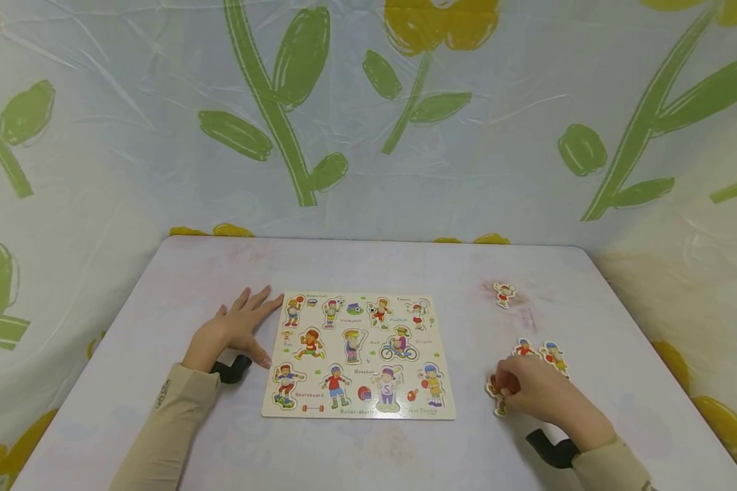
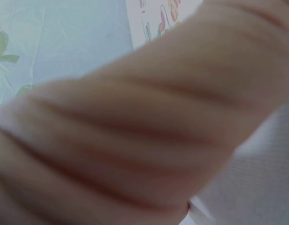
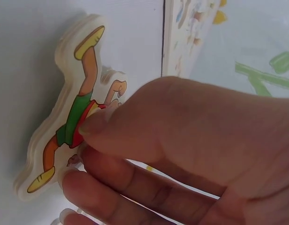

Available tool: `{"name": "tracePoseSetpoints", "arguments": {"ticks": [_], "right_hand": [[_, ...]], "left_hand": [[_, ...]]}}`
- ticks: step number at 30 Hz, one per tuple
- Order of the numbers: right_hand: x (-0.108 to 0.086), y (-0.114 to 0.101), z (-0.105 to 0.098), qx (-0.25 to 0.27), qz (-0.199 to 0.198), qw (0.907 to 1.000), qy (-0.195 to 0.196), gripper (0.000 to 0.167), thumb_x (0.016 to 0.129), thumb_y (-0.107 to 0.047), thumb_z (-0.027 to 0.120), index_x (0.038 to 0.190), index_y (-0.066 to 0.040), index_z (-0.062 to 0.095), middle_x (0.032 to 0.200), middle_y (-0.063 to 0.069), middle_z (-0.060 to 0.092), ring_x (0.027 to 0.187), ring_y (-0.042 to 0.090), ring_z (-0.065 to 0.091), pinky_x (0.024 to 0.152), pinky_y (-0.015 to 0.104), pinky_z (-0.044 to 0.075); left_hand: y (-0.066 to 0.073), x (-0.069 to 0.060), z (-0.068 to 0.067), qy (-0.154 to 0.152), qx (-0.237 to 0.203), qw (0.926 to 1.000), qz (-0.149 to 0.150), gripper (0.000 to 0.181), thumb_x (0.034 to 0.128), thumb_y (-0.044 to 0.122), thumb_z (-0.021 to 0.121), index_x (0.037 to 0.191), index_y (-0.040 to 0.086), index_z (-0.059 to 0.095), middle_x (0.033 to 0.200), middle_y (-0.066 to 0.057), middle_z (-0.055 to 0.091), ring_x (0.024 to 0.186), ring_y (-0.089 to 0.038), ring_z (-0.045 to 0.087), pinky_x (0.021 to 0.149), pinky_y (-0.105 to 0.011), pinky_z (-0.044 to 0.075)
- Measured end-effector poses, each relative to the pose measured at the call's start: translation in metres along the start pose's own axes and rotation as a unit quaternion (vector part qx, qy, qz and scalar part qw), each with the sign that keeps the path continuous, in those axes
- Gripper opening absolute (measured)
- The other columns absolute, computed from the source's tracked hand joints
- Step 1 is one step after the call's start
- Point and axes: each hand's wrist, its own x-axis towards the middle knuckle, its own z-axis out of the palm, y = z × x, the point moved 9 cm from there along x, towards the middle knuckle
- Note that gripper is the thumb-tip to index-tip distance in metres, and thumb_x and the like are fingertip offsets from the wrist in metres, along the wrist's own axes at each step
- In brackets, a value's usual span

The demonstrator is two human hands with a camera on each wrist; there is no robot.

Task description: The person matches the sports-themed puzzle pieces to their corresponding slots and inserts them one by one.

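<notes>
- One hand, the left grip [image 1: 236, 329], has its fingers apart and holds nothing; thumb and fingertips lie at the edge of the board [image 1: 334, 351], likely to steady it, though I cannot tell whether they press.
- Flat on the counter [image 1: 344, 457], the board sits between the hands, its figures upright to the person, probably for easy viewing and reach.
- Right of the board, the runner [image 3: 76, 115] is clamped in the right grip [image 1: 540, 389], between thumb and fingers; pinching its middle likely balances it and leaves both legs clear.
- Farther back lies the far piece [image 1: 505, 294], well apart from the board.
- Just beyond the right grip, two pieces [image 1: 555, 356] lie close together, seemingly set there for easy reach.
</notes>
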Motion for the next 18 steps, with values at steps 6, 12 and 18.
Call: {"name": "tracePoseSetpoints", "arguments": {"ticks": [6,12,18], "right_hand": [[0.007,-0.005,0.0,-0.013,0.015,0.9998,-0.003,0.026,0.067,0.005,0.07,0.07,-0.018,0.057,0.065,-0.007,0.047,0.061,0.009,0.043,0.053,0.024,0.035],[0.014,-0.012,-0.001,-0.002,0.018,0.9998,-0.01,0.025,0.069,0.006,0.07,0.072,-0.016,0.058,0.066,-0.006,0.048,0.061,0.01,0.044,0.052,0.025,0.035],[0.022,-0.023,-0.004,-0.008,0.006,0.9999,-0.004,0.024,0.07,0.005,0.069,0.072,-0.017,0.06,0.066,-0.006,0.048,0.062,0.01,0.044,0.053,0.024,0.036]], "left_hand": [[0.006,-0.005,-0.004,-0.003,-0.004,1.0,0.004,0.135,0.0504,0.051,0.093,0.16,0.019,0.02,0.166,-0.014,0.002,0.148,-0.046,-0.008,0.108,-0.077,0.0],[0.015,-0.013,-0.011,-0.012,-0.003,0.9999,0.002,0.132,0.0541,0.049,0.093,0.16,0.02,0.02,0.166,-0.014,0.003,0.148,-0.046,-0.007,0.108,-0.076,0.001],[0.02,-0.017,-0.014,-0.01,-0.007,0.9999,0.002,0.13,0.054,0.048,0.093,0.159,0.017,0.023,0.165,-0.016,0.006,0.147,-0.049,-0.004,0.108,-0.077,0.003]]}}
